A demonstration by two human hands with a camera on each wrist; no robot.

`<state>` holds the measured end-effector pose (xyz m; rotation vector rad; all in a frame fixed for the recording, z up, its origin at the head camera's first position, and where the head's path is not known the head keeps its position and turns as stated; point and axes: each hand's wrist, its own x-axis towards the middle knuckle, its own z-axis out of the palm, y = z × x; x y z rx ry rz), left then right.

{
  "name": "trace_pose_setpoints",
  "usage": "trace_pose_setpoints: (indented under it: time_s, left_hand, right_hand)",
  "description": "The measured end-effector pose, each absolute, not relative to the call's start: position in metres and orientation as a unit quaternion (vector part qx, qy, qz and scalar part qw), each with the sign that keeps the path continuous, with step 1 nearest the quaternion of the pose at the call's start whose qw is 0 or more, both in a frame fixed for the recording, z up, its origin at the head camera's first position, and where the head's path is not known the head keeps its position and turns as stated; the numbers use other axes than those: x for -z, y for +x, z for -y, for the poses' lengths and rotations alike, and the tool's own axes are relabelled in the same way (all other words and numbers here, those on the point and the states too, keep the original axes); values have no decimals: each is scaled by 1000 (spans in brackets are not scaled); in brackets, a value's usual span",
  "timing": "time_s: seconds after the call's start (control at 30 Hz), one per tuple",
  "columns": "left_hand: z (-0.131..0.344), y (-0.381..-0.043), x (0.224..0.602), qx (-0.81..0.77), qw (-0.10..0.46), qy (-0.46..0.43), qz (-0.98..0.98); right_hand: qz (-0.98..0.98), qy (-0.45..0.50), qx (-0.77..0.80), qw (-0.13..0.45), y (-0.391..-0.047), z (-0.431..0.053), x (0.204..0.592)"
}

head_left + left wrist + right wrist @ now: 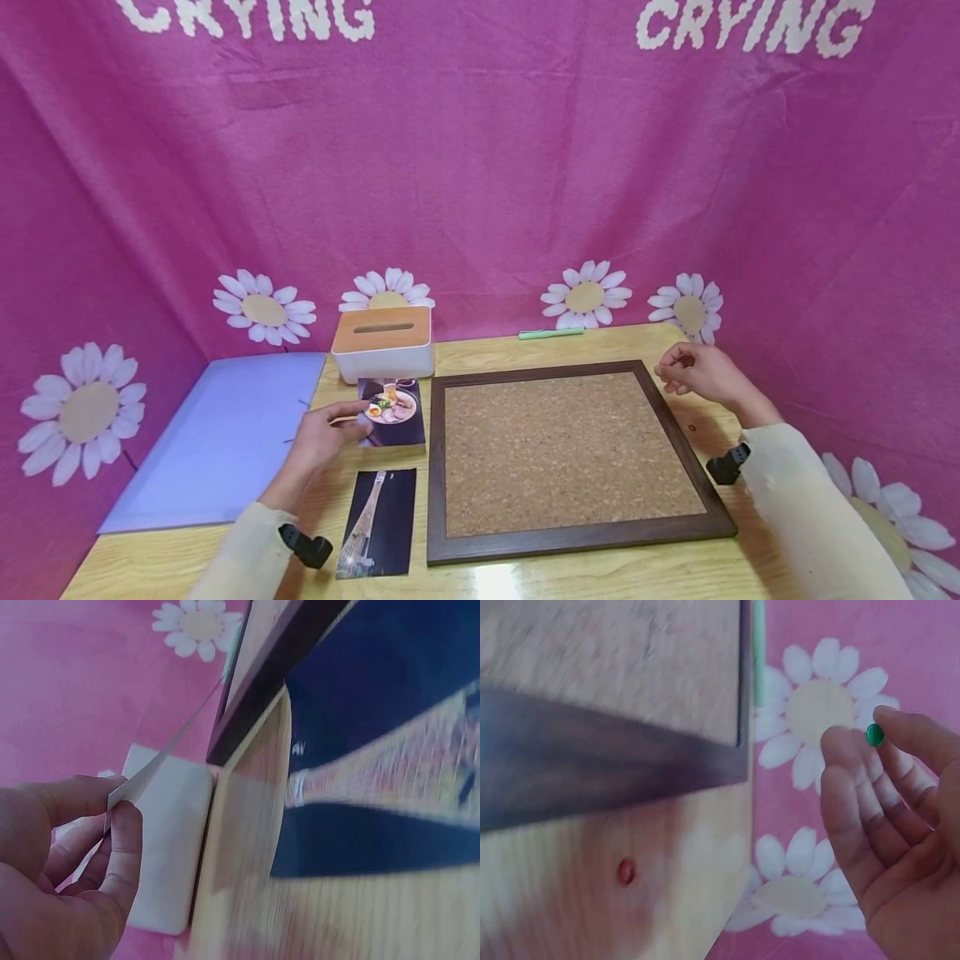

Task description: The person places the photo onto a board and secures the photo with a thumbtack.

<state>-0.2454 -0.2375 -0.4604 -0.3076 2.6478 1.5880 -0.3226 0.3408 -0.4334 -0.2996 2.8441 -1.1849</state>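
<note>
Between thumb and fingers, my left hand (324,432) pinches the left edge of a ramen photo (408,430), lifted off the table in front of the tissue box. The left wrist view shows this photo nearly edge-on. My right hand (701,371) is raised beyond the right side of the corkboard (562,454), pinching a green thumbtack (875,735) at its fingertips. The brown-framed corkboard lies flat, its cork bare. Left of it lies a photo of a lit tower at night (382,525). A small red thumbtack (626,872) sits on the table right of the frame.
A white tissue box (382,364) with a wooden lid stands at the back left. Beside it on the left lies a blue folder (217,442). Behind the board is a green pen (551,333). Pink flowered cloth (480,167) encloses the table.
</note>
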Motion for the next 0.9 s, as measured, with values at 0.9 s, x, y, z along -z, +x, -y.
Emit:
trace_pose_setpoints:
  time_s: [0.9]
  left_hand:
    - [154, -224, 474, -558, 44, -31, -828]
  right_hand:
    - [-903, -180, 388, 44, -308, -251, 405]
